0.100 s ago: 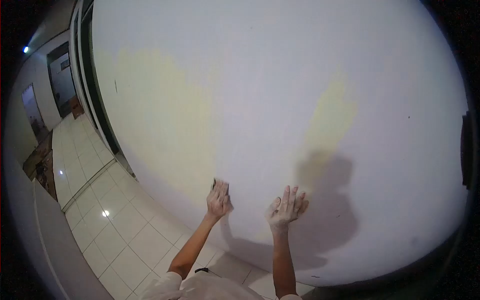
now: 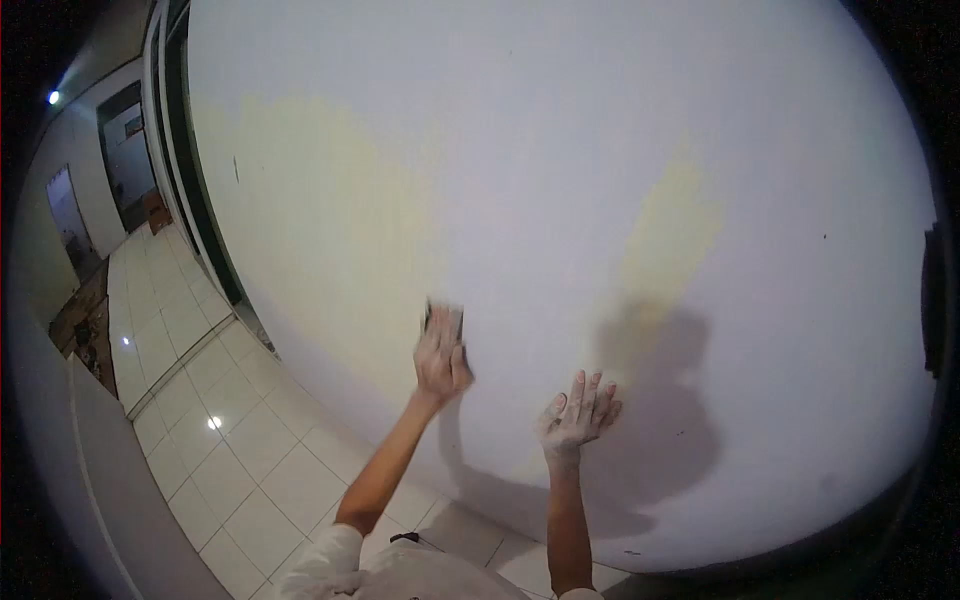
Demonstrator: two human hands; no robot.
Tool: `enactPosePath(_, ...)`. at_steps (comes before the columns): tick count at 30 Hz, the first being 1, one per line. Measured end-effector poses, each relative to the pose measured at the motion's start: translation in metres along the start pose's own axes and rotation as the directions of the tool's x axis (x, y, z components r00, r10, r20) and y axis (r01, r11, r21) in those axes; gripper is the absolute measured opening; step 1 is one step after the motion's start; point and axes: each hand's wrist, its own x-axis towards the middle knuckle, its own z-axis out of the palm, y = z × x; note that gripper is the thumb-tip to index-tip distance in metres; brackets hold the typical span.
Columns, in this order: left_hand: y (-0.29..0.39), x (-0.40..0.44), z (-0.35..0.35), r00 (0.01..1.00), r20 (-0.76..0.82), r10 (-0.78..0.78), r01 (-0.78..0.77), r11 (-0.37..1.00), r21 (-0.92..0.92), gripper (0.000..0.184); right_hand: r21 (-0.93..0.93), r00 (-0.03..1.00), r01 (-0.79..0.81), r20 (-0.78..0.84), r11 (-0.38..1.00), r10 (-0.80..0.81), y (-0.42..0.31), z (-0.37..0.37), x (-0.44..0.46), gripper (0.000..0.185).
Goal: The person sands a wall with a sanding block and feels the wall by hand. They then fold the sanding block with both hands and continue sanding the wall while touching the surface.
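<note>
My left hand (image 2: 440,358) presses a small dark piece of sandpaper (image 2: 430,316) flat against the wall (image 2: 530,220), its fingers laid over it. Only the dark edges of the sheet show around the fingertips. Lower and to the right, my right hand (image 2: 578,418) is open, with fingers spread and nothing in it. It is at the wall surface; whether the palm touches cannot be made out. Pale dust coats both hands. The wall is whitish, with a large yellowish patch (image 2: 330,230) left of my left hand and a narrower yellow patch (image 2: 668,235) above my right hand.
White floor tiles (image 2: 260,440) run along the wall's foot at the left. Further off are a doorway (image 2: 125,160) and a brown box (image 2: 157,213). A low pale wall (image 2: 110,480) stands at far left. My shadow (image 2: 660,400) falls on the wall.
My left hand has slid upward along the wall with the sandpaper. My right hand has stayed in nearly the same place on the wall.
</note>
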Motion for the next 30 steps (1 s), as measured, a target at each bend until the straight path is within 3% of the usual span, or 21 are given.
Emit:
enactPosePath(4,0.028,0.180,-0.012,0.975,-0.174,0.136,-0.140,0.990,-0.015,0.047,-0.017,0.999,0.020,0.031,1.000,-0.020,0.009,-0.004,0.001,0.047)
enactPosePath(6,0.033,0.245,-0.013,0.967,-0.221,0.127,-0.124,0.992,0.026,0.045,-0.020,0.999,0.048,0.003,0.999,-0.048,0.013,0.012,0.006,0.048)
enactPosePath(10,0.024,0.270,-0.019,0.977,-0.193,0.089,-0.093,0.996,-0.013,0.042,-0.064,0.999,0.044,-0.010,0.997,-0.045,0.011,0.013,0.005,0.048)
enactPosePath(12,0.017,0.260,-0.021,0.962,-0.180,0.207,-0.206,0.978,0.026,0.041,-0.083,0.999,0.044,0.004,0.996,-0.043,0.010,0.011,0.005,0.048)
enactPosePath(13,0.015,0.243,-0.017,0.972,-0.187,0.141,-0.144,0.990,-0.002,0.041,-0.081,0.999,0.050,-0.002,0.995,-0.051,0.011,0.013,0.004,0.047)
enactPosePath(17,-0.011,0.148,-0.010,0.978,-0.076,0.195,-0.196,0.980,-0.012,0.039,-0.079,0.998,0.060,-0.026,0.995,-0.063,0.012,0.018,0.003,0.046)
enactPosePath(21,-0.028,0.013,0.005,0.993,-0.009,0.120,-0.120,0.993,-0.014,0.034,-0.087,0.998,0.053,-0.029,0.995,-0.055,0.010,0.018,0.002,0.046)
enactPosePath(25,-0.043,-0.122,0.013,0.978,0.210,-0.015,0.022,0.999,-0.027,0.034,-0.096,0.999,0.049,-0.018,0.994,-0.051,0.007,0.017,0.002,0.047)
enactPosePath(30,-0.028,-0.234,0.011,0.927,0.337,-0.162,0.177,0.984,-0.014,0.039,-0.096,0.999,0.042,-0.002,0.995,-0.043,0.006,0.015,0.000,0.048)
